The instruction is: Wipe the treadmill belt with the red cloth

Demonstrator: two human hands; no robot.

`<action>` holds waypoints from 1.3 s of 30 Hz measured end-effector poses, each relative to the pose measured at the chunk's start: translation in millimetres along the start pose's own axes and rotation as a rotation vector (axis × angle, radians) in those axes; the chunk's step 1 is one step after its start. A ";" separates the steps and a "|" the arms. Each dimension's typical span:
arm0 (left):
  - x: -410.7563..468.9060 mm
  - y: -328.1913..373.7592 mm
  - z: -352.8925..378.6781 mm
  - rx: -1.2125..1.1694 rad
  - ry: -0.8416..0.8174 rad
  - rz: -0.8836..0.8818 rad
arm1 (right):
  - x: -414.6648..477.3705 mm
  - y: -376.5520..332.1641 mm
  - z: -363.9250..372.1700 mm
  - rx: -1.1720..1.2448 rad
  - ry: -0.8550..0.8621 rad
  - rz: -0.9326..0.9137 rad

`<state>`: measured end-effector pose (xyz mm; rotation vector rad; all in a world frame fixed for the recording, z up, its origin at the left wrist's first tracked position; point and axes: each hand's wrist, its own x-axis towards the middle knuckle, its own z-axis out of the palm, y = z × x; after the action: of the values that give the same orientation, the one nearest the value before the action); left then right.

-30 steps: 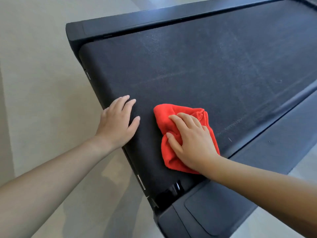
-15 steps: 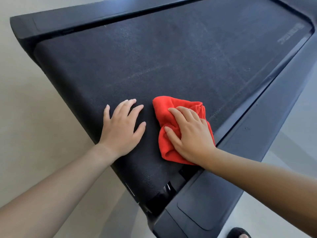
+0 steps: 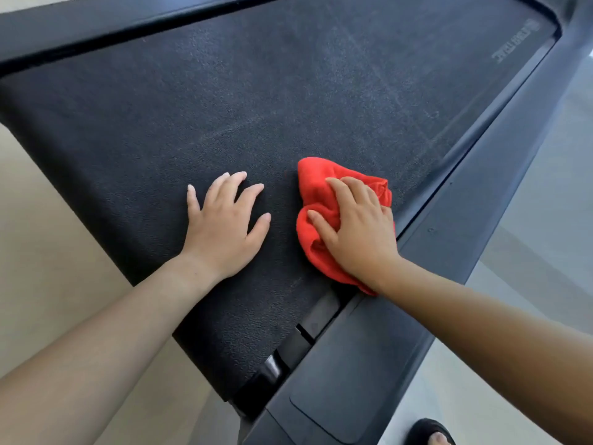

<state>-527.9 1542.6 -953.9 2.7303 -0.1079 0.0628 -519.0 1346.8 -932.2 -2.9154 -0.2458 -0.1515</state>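
— So, what has shifted in the last second?

— Mostly the left hand point(image 3: 224, 226). It was at the left edge of the treadmill belt point(image 3: 256, 91) with its fingers close together. It now lies flat well onto the belt, fingers point(image 3: 221, 184) spread and thumb out to the side, holding nothing.

— And the red cloth point(image 3: 313, 187)?

— Bunched on the belt near its rear end, just beside the right side rail point(image 3: 481, 200). The right hand point(image 3: 356, 232) lies on top with its fingers side by side, pressing down, and the thumb is on the fabric too. Against the rail and the belt's end, the cloth seems hardly to have travelled. The head has swung forward a good deal, though, so I would not swear to that.

— What does that mean for the job?

— My reading is that the person has leaned in and braced on the left palm, ready for a longer stroke. Pale streaks point(image 3: 369, 65) show further up the belt, so most of the surface looks unwiped. Only this corner is under the cloth.

— Anything else in view?

— A sandalled foot point(image 3: 430, 433) on the floor by the right rail, at the bottom of the view.
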 end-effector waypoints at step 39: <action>-29.8 160.6 -36.6 -0.020 -0.118 0.502 | -160.6 118.6 -156.2 0.115 0.246 -0.013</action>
<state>-572.2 1412.2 -858.7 2.6181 -0.8174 0.0403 -668.7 1173.7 -823.4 -2.7471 -0.2246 -0.4776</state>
